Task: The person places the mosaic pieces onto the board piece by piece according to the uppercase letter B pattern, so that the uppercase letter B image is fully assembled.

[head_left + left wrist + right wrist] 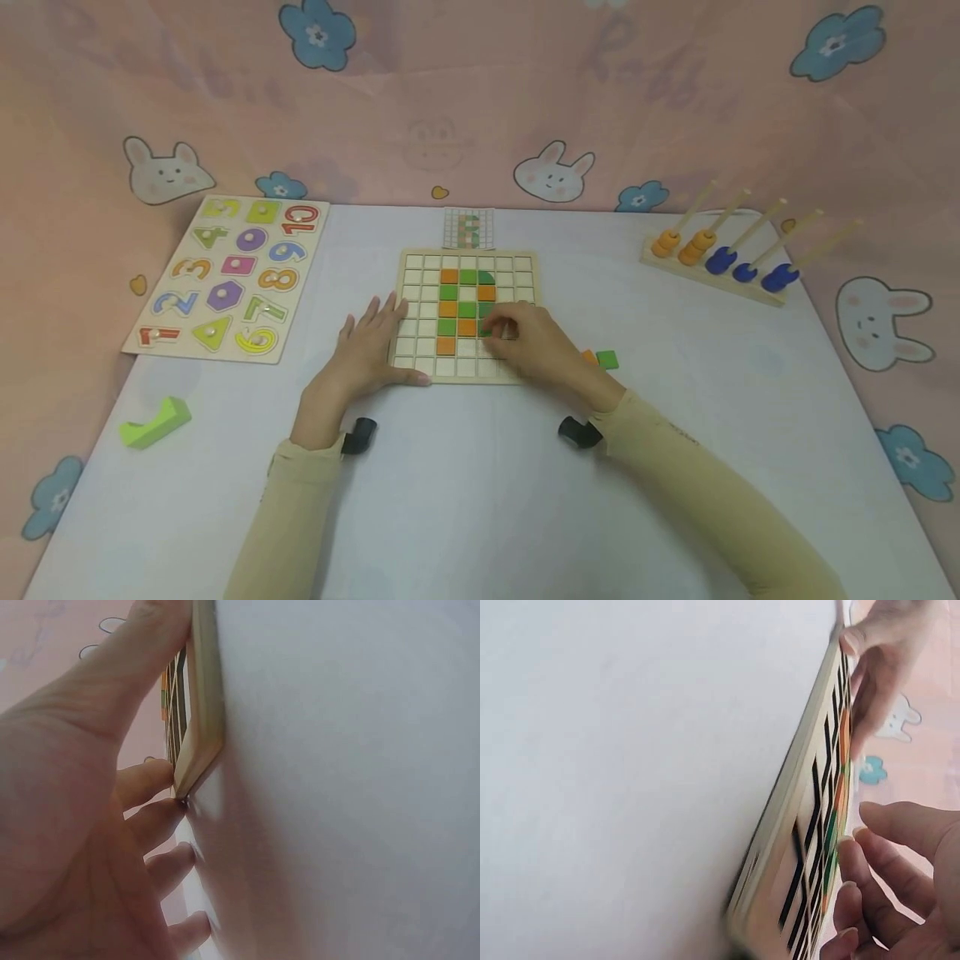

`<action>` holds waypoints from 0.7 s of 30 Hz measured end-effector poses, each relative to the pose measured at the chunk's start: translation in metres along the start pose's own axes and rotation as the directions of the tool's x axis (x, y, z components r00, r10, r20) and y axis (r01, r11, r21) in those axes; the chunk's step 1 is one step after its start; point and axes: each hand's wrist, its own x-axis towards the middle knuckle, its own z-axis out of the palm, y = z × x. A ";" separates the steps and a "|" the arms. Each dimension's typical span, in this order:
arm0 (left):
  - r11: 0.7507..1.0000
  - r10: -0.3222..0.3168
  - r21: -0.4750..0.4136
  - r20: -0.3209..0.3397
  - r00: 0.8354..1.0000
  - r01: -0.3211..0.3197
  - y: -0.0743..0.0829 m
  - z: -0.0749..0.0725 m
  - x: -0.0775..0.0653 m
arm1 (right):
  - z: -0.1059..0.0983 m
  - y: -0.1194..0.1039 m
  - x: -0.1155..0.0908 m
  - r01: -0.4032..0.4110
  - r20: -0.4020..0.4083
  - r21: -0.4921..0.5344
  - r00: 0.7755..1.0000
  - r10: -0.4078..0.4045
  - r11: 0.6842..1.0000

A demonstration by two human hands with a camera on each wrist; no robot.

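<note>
A square wooden grid board (pixel 420 374) lies flat with orange and green tiles set in its middle columns. At its left side my left hand (pixel 362 352) is spread, fingertips on the left edge and thumb along the near corner. In the left wrist view, the thumb and fingers frame the corner of the board (pixel 206 742). Over the tiles' right column, my right hand (pixel 534 343) has bent fingers, with fingertips at a green tile (pixel 486 310). From the right wrist, the right hand (pixel 892 881) shows no tile between thumb and index finger.
Behind the board is a small pattern card (pixel 450 229). A number puzzle (pixel 225 287) stands left, above a light green block (pixel 156 423). Loose orange and green tiles (pixel 607 359) lie beside the right wrist. A peg stand (pixel 712 271) with orange and blue beads is at back right.
</note>
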 end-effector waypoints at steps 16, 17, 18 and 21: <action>1.000 -0.004 0.002 0.000 1.000 0.004 0.000 0.000 0.000 | -0.063 0.052 -0.044 -0.091 0.072 -0.042 0.993 0.094 0.995; 1.000 -0.005 0.002 0.000 1.000 0.005 0.000 0.000 0.000 | -0.066 0.054 -0.046 -0.096 0.086 -0.047 0.991 0.100 0.994; 1.000 -0.004 0.003 0.000 1.000 0.004 0.000 0.000 0.000 | -0.069 0.056 -0.048 -0.101 0.097 -0.050 0.990 0.106 0.994; 1.000 -0.004 0.005 0.001 1.000 0.004 0.000 0.000 0.000 | -0.078 0.061 -0.054 -0.113 0.119 -0.077 0.985 0.122 0.991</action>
